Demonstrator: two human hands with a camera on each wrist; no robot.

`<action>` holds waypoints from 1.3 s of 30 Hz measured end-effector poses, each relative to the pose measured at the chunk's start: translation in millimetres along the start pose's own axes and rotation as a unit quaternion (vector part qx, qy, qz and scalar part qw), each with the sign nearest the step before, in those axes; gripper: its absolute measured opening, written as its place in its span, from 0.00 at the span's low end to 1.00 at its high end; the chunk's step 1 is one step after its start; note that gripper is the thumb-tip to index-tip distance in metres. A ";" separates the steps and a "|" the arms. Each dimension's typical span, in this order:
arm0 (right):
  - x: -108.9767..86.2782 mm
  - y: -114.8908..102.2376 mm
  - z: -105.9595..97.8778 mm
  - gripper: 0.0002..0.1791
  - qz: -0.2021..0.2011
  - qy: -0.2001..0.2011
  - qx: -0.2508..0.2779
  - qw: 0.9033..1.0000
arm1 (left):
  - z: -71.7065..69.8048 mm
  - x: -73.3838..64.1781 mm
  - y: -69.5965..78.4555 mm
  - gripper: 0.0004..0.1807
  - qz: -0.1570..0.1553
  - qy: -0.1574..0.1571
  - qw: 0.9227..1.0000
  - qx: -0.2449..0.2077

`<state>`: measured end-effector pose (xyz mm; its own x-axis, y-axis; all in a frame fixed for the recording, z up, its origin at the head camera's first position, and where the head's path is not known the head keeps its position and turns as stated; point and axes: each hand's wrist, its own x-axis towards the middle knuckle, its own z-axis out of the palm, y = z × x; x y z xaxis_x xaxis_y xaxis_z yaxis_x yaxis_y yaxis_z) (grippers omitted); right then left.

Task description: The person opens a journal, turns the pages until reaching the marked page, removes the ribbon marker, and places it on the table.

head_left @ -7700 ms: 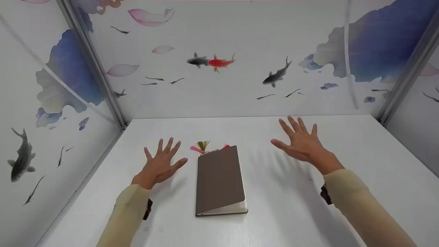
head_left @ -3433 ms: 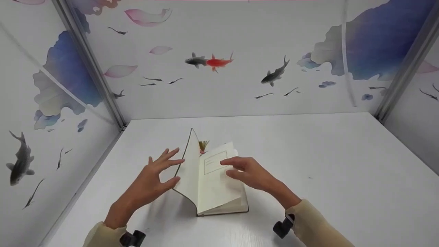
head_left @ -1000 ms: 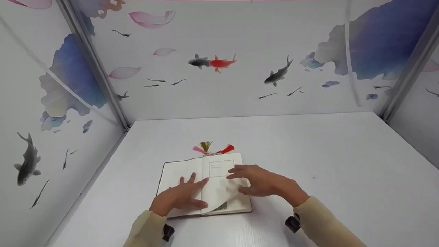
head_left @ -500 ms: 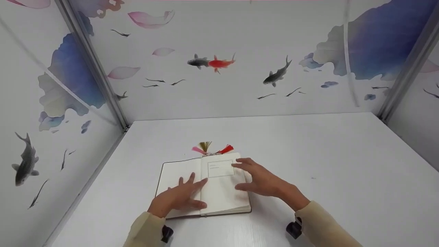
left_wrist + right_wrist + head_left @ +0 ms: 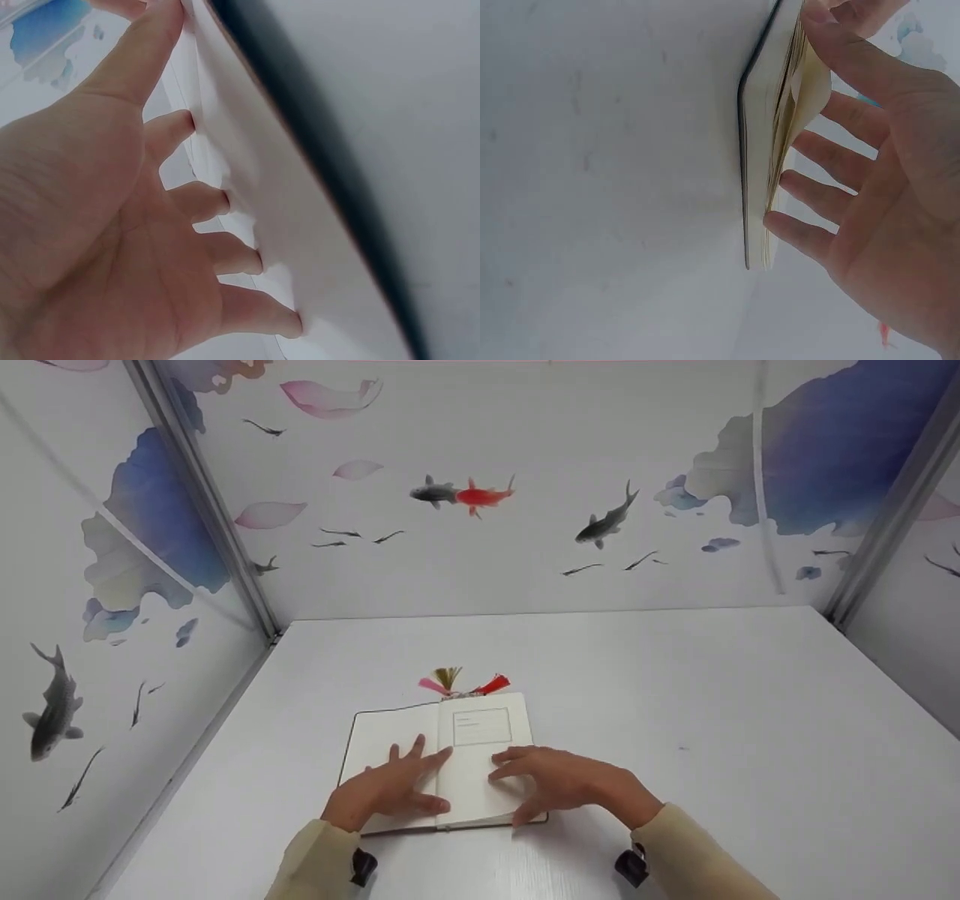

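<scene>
An open notebook [image 5: 480, 735] lies on the white table [image 5: 675, 712], cream pages up, with a printed box on its right page. Pink, olive and red tassels [image 5: 465, 684] stick out from its far edge. My left hand [image 5: 390, 791] lies flat on the left side, straight fingers pressing the paper [image 5: 262, 187]. My right hand [image 5: 562, 784] rests on the right page, fingers spread. In the right wrist view the thumb [image 5: 840, 45] pushes against the page edges of the notebook [image 5: 759, 150], and a few leaves fan apart there.
Panels printed with fish and lotus leaves [image 5: 525, 510] close off the table at the back and on both sides. A metal post [image 5: 217, 525] stands in the back left corner. Bare tabletop stretches to the right of the notebook.
The notebook was closed, then its cover was opened and laid flat. In the last half second my right hand slid down the right page toward its near corner. The left hand stayed put.
</scene>
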<state>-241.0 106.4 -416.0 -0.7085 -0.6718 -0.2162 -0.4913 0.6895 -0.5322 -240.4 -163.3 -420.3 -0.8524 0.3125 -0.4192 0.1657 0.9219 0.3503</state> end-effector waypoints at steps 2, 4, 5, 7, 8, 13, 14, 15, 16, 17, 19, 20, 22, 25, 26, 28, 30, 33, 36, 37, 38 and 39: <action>-1.1 2.1 -2.9 0.29 -0.015 0.000 -0.001 1.000 | -0.3 -0.5 0.1 0.50 0.002 0.001 1.000 0.000; -2.4 3.8 -5.9 0.26 -0.030 0.008 -0.013 0.999 | -0.6 -1.0 0.1 0.50 0.006 0.001 1.000 0.001; -3.1 4.4 -7.2 0.26 -0.038 0.017 -0.021 0.999 | -0.7 -1.1 -0.1 0.50 0.009 0.001 1.000 0.000; -3.1 5.6 -9.1 0.28 -0.047 0.047 -0.035 0.997 | -1.3 -1.5 -0.3 0.50 0.014 0.004 1.000 0.000; -2.5 6.0 -9.9 0.30 -0.047 0.068 -0.038 0.996 | -1.5 -1.4 -0.5 0.50 0.017 0.005 1.000 0.001; 3.3 8.4 -9.3 0.35 -0.035 0.170 0.013 0.985 | -1.3 -2.7 -2.4 0.50 0.025 0.009 1.000 -0.006; 4.3 9.2 -8.7 0.37 -0.032 0.185 0.033 0.982 | -1.0 -2.9 -2.9 0.50 0.026 0.009 1.000 -0.008; 5.2 9.8 -8.1 0.38 -0.029 0.198 0.056 0.978 | -0.7 -3.3 -3.4 0.50 0.028 0.009 0.999 -0.011; 6.0 10.2 -7.1 0.40 -0.024 0.210 0.084 0.974 | -0.5 -3.7 -3.9 0.50 0.031 0.009 0.999 -0.015; 6.7 10.2 -6.1 0.42 -0.016 0.220 0.118 0.968 | -0.3 -4.1 -4.3 0.50 0.033 0.009 0.999 -0.018; 7.9 7.5 -4.0 0.45 0.008 0.234 0.200 0.951 | 0.2 -5.2 -5.3 0.51 0.034 0.011 0.999 -0.026; 8.6 5.4 -2.8 0.46 0.022 0.239 0.241 0.940 | 0.4 -5.7 -5.7 0.51 0.035 0.011 0.999 -0.029; 9.5 -0.1 -1.3 0.46 0.051 0.247 0.322 0.913 | 0.8 -6.6 -6.0 0.51 0.034 0.011 0.999 -0.037; 11.2 -7.6 -2.0 0.41 0.093 0.263 0.412 0.868 | 1.2 -6.8 -5.6 0.51 0.034 0.013 0.998 -0.044; 11.7 -9.0 -3.1 0.39 0.103 0.269 0.434 0.854 | 1.0 -6.8 -5.1 0.50 0.035 0.014 0.998 -0.046; 12.8 -9.8 -5.7 0.37 0.114 0.277 0.472 0.829 | 0.6 -6.5 -4.6 0.50 0.033 0.016 0.998 -0.049; 14.6 -8.8 -7.8 0.34 0.127 0.276 0.499 0.812 | 0.5 -6.3 -5.0 0.50 0.035 0.019 0.998 -0.049; 18.0 -6.2 -8.8 0.31 0.142 0.254 0.512 0.808 | 1.1 -6.8 -6.6 0.48 0.036 0.023 0.997 -0.059; 22.4 -6.5 -7.5 0.29 0.154 0.235 0.504 0.817 | 1.9 -8.6 -8.5 0.44 0.044 0.034 0.995 -0.077; 24.1 -7.6 -6.9 0.29 0.154 0.231 0.499 0.821 | 2.5 -9.8 -9.4 0.42 0.047 0.038 0.995 -0.084; 25.9 -9.2 -6.4 0.28 0.150 0.226 0.496 0.825 | 3.3 -10.9 -10.5 0.40 0.051 0.044 0.994 -0.091; 27.8 -11.3 -6.2 0.27 0.147 0.222 0.490 0.830 | 3.9 -12.2 -11.6 0.39 0.054 0.049 0.993 -0.097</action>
<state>-258.3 81.6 -411.0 -0.9486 -0.1964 -0.2480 0.2305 0.1077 -0.9671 -230.1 -176.9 -422.5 -0.8804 0.3751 -0.2903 0.1684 0.8194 0.5479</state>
